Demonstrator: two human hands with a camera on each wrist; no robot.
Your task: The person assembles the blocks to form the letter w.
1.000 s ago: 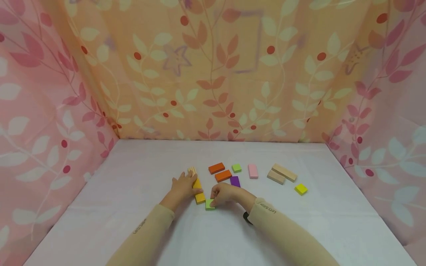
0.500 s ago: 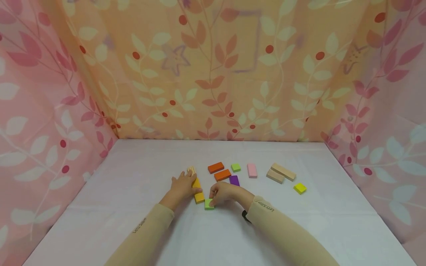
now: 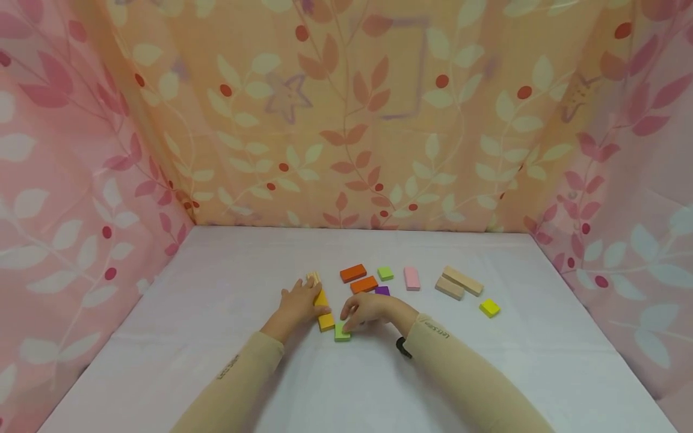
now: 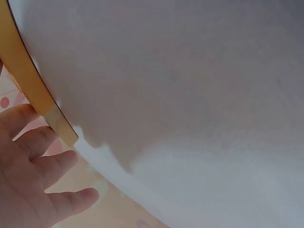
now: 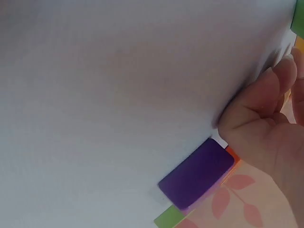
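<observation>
green block (image 3: 341, 335) beside orange-yellow block (image 3: 326, 323), perhaps touching

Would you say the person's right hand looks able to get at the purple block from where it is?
Probably yes: the purple block lies close to the right hand, and its upper face looks uncovered in the right wrist view.
</observation>
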